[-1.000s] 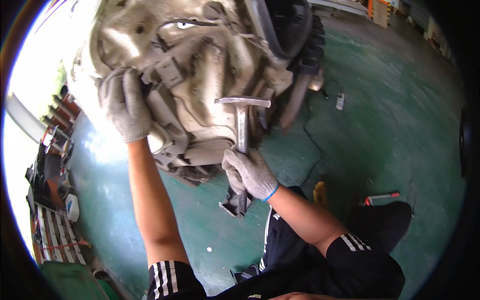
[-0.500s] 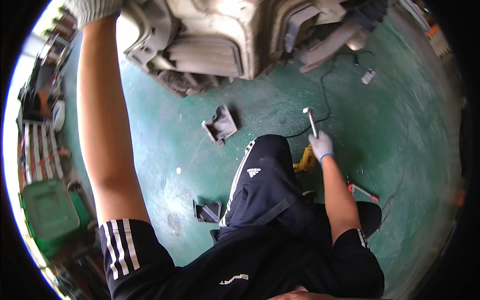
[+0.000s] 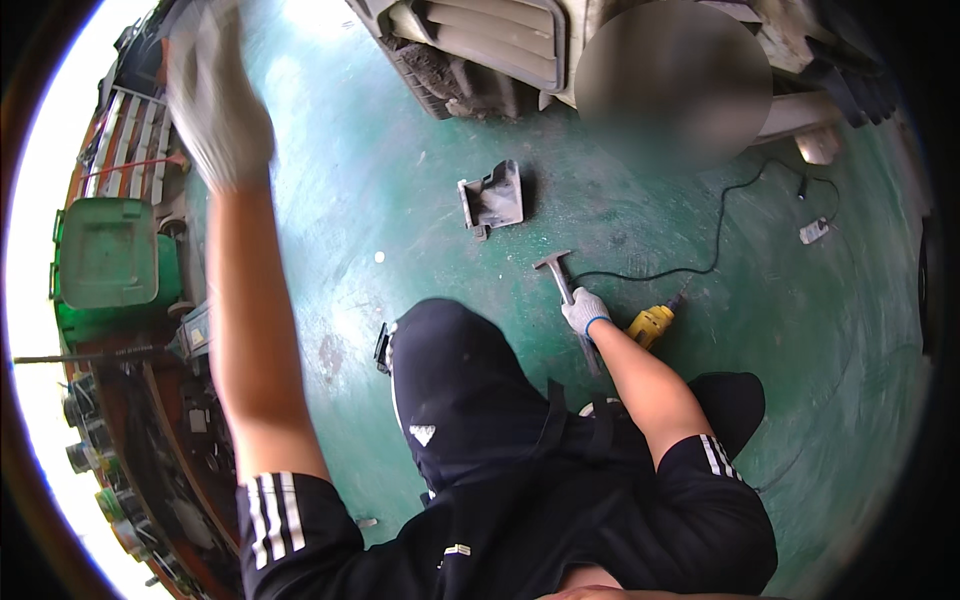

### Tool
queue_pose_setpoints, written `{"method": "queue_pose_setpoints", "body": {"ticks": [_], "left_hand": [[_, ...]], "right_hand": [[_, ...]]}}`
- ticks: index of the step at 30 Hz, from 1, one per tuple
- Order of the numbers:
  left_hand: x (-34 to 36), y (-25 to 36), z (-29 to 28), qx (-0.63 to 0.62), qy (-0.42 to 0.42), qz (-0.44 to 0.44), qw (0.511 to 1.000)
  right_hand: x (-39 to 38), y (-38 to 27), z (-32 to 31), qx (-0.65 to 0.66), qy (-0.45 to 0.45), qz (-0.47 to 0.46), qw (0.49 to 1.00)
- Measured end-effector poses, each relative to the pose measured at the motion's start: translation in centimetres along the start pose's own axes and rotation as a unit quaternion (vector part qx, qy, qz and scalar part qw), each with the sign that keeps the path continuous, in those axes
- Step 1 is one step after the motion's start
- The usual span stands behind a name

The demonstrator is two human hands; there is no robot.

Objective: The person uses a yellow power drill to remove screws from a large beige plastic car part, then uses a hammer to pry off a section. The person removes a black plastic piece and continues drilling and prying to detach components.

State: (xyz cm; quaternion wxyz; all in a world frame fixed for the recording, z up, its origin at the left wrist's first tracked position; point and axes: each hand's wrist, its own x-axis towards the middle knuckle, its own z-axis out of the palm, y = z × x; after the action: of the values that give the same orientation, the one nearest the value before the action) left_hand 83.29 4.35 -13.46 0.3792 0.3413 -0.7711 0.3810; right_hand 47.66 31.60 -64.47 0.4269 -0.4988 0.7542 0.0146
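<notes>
My right hand, in a pale work glove with a blue cuff, is wrapped round the handle of a hammer. The hammer's head points away from me, low over the green floor. My left arm reaches far forward on the left. The gloved left hand at its end is smeared by motion, and its fingers do not show clearly. A yellow power tool with a dark tip lies just right of my right hand. Beyond the hammer, a grey bent bracket lies on the floor.
Ahead stands a battered vehicle body with a slatted panel, partly blurred out. A black cable runs over the floor to a small white box. On the left are a green lidded bin and a cluttered workbench.
My view has swung left, showing the bin and bench more fully. My left hand has come away from the vehicle. The hammer, still in my right hand, has moved nearer my knee and turned.
</notes>
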Motion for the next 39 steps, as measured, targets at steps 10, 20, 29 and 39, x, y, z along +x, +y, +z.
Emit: {"method": "queue_pose_setpoints", "body": {"ticks": [10,20,29,39], "left_hand": [[-68.6,23.1,-25.3,-0.007,-0.505,-0.794,0.340],[-70.2,26.5,-18.6,0.013,-0.229,-0.928,0.292],[-45.7,19.7,-16.9,-0.265,-0.098,-0.816,0.503],[-4.0,14.8,-16.9,-0.432,-0.098,-0.581,0.683]], "right_hand": [[-2.4,-1.5,0.4,-0.106,-0.024,-0.076,0.991],[-2.5,-3.4,-3.1,-0.102,-0.079,-0.178,0.975],[-4.9,-10.3,-9.8,0.164,-0.191,-0.199,0.947],[-26.3,-27.4,-27.7,0.203,0.126,-0.534,0.811]]}}
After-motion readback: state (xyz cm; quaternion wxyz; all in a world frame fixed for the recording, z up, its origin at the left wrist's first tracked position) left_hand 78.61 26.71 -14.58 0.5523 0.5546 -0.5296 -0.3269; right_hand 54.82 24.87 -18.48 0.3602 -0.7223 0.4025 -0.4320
